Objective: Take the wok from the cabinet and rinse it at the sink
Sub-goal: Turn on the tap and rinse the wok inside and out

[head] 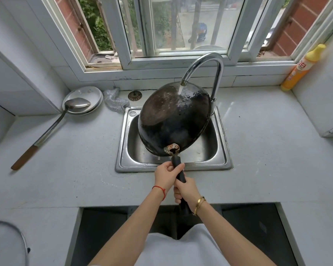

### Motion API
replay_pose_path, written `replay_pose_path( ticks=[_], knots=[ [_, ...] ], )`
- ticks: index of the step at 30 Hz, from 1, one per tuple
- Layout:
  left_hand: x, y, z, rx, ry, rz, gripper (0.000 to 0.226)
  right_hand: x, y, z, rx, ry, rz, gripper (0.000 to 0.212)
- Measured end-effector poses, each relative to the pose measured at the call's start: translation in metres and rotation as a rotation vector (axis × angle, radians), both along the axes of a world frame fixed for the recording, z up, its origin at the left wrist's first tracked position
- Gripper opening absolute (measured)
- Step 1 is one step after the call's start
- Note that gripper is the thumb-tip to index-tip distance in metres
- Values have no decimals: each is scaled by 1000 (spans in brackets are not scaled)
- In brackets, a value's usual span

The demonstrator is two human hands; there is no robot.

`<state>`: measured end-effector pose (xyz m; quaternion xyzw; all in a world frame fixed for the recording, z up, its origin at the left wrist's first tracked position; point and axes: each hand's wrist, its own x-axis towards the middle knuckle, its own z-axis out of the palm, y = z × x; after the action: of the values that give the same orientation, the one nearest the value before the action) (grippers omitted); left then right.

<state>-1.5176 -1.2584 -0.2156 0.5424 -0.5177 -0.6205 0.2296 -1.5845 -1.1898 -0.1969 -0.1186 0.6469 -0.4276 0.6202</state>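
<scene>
Head view. The wok [173,121] hangs tilted, underside up, over the sink [123,150] at the surface's middle, under the tap [204,64]; water strikes its far rim. Left grip [166,175] wraps the handle [179,169] just behind the rivet plate; right grip [186,191] wraps it further back. The wok is dark, round-bottomed steel, scorched and wet: judged heavy, stiff and slippery, so hold only the handle, with both grips. The sink is brushed steel. A ladle [52,127] rests on plates [85,95] near the left back corner; a yellow bottle [302,68] stands at the right back corner.
</scene>
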Motion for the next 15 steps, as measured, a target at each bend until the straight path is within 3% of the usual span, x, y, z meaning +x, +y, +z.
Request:
replay_pose_path(
  ticks=[15],
  knots=[
    [12,6,6,43,85,55,20,8,0,-1,-4,16,34,24]
  ],
)
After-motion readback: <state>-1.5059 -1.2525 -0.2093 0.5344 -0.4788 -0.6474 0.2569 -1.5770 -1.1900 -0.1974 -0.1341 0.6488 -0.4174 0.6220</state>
